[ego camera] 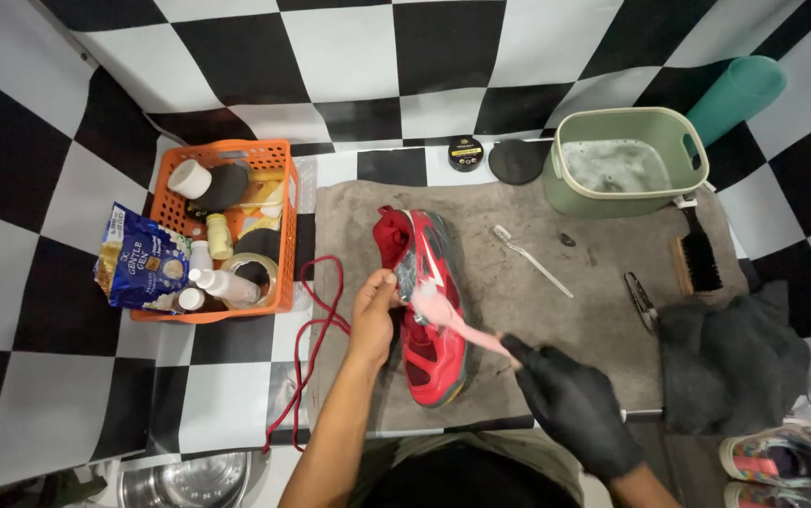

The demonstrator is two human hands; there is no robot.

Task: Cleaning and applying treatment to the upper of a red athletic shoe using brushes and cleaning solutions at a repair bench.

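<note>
Grey mat (565,310), red shoe (429,310), orange basket (278,235) left, green tub (626,165) behind

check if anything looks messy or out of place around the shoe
The red lace is out of the red shoe and trails in loose loops off the grey mat's left edge. A blue pouch leans outside the orange basket. The left hand steadies the shoe while the gloved right hand holds a pink brush on it.

Bare left hand (372,306) grips red shoe (427,306) at mid mat (565,320). Black-gloved right hand (570,404) holds pink brush (448,315), bristles on shoe's side. Red lace (316,329) off mat's left edge. Orange basket (283,226) further left; green tub (622,165) at mat's far right corner; toothbrush (530,261) between shoe and tub.
</note>
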